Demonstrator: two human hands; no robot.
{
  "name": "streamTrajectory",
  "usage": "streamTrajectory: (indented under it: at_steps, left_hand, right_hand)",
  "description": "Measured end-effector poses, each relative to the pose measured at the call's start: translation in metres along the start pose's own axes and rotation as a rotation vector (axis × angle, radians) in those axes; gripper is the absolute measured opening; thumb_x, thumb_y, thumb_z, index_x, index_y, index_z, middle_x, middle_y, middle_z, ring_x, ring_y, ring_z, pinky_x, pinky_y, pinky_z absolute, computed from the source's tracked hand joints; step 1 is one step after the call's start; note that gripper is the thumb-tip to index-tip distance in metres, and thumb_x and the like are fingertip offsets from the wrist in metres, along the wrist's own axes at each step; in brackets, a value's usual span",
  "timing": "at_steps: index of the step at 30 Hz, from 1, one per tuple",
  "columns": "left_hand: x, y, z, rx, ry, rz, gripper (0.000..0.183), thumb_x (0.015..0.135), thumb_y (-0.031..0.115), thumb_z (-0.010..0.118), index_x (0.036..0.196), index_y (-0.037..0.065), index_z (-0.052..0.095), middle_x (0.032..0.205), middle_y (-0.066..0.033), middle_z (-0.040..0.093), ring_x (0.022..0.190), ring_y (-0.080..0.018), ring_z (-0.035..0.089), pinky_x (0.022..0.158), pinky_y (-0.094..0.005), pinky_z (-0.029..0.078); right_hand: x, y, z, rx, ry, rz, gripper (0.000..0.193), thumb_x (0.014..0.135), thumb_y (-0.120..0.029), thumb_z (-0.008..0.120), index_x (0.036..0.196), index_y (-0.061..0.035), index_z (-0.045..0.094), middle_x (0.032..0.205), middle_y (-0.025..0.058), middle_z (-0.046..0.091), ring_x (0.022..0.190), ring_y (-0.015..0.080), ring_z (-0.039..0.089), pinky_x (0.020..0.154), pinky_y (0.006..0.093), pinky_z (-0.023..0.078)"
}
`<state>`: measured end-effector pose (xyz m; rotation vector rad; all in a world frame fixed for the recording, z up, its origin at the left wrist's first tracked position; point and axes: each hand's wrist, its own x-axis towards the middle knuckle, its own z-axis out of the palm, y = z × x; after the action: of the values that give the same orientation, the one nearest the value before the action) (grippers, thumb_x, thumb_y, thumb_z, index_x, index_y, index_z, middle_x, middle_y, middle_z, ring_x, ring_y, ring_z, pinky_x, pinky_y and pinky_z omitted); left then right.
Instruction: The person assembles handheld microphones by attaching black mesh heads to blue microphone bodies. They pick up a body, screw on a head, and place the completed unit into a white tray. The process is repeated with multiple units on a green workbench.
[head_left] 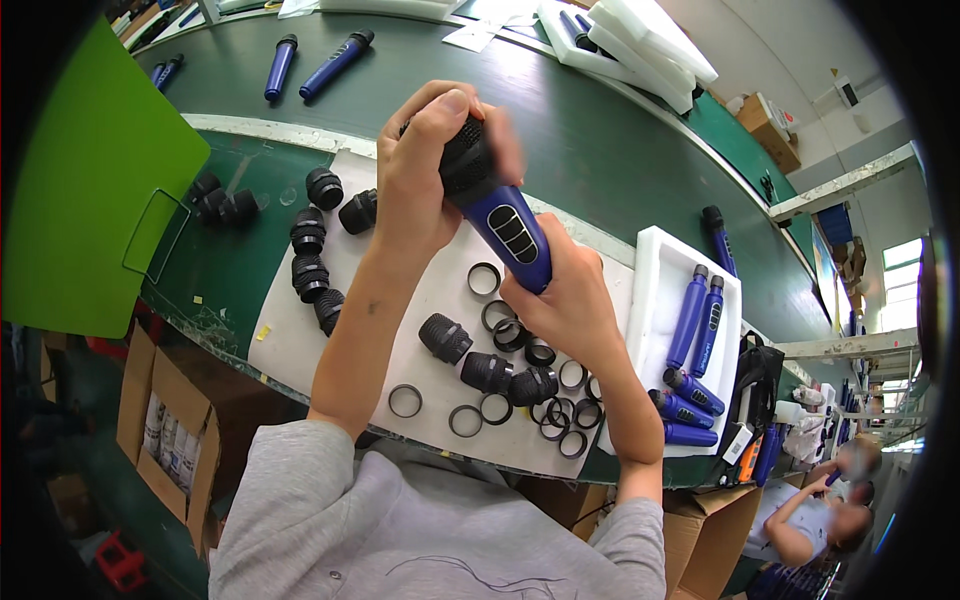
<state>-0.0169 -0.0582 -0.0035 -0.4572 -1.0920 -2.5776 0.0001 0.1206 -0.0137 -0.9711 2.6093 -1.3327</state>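
a big green flat board (95, 180) fills the upper left of the frame, and brown cardboard boxes (165, 420) stand at the lower left. in the centre, the blue microphone (510, 232) has dark oval buttons. the left hand (420, 170) closes around its black mesh head (467, 160); the right hand (565, 300) grips its blue body.

Left hand (415, 180) wraps the black grille cap (465, 160), hiding most of it, and the fingertips beside it blur. Right hand (560, 300) covers the blue handle's (515, 235) lower end.
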Motion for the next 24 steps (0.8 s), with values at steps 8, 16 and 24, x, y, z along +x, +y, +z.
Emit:
streamTrajectory:
  at_steps: [8,16,24]
  left_hand:
    - [0.001,-0.002,-0.002,0.003,-0.018,0.010,0.024,0.095,0.031,0.052,0.094,0.008,0.050,0.079,-0.0101,0.053,0.069,-0.0209,0.055,0.067,-0.0377,0.049]
    - [0.000,0.005,-0.004,0.013,-0.115,0.054,0.024,0.097,0.030,0.051,0.094,0.007,0.049,0.078,-0.0103,0.054,0.065,-0.0209,0.055,0.065,-0.0383,0.050]
    - [0.004,0.000,-0.010,-0.069,-0.133,0.057,0.019,0.095,0.024,0.054,0.092,0.004,0.053,0.075,-0.0128,0.057,0.063,-0.0221,0.059,0.063,-0.0383,0.053]
  right_hand:
    - [0.003,0.000,-0.001,0.057,-0.056,0.038,0.034,0.073,-0.005,0.066,0.104,-0.0001,0.052,0.067,0.0181,0.060,0.060,0.0363,0.062,0.060,0.0405,0.049]
    - [0.000,-0.001,0.005,0.125,-0.054,0.025,0.035,0.073,-0.005,0.067,0.106,-0.0006,0.052,0.066,0.0164,0.059,0.058,0.0338,0.062,0.060,0.0394,0.049]
    - [0.002,0.003,0.009,0.146,-0.068,0.041,0.037,0.073,-0.006,0.067,0.106,-0.0010,0.053,0.068,0.0161,0.059,0.059,0.0340,0.061,0.062,0.0391,0.049]
